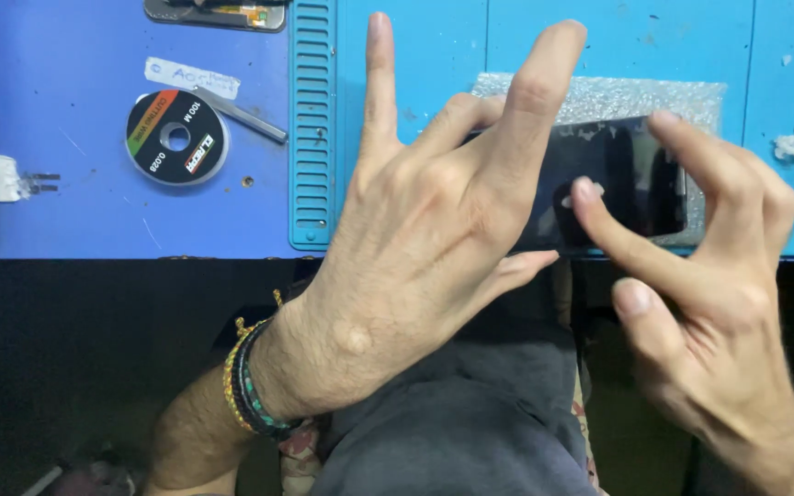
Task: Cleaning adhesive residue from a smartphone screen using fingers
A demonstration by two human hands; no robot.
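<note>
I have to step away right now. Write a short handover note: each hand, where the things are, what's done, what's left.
Left hand: fingers spread, index and thumb at the left end of the dark phone screen; grip itself is hidden.
Right hand: index fingertip pressing on the glass, another finger hooked over the screen's right end.
The phone screen lies flat on a clear bubble-wrap pad on the blue work mat, at the near table edge.
Also there: a black wire spool and a metal tool to the left, another device part at the top edge.
Done: screen placed on pad. Left: the hands-on work on the glass, unfinished as far as visible.
</note>
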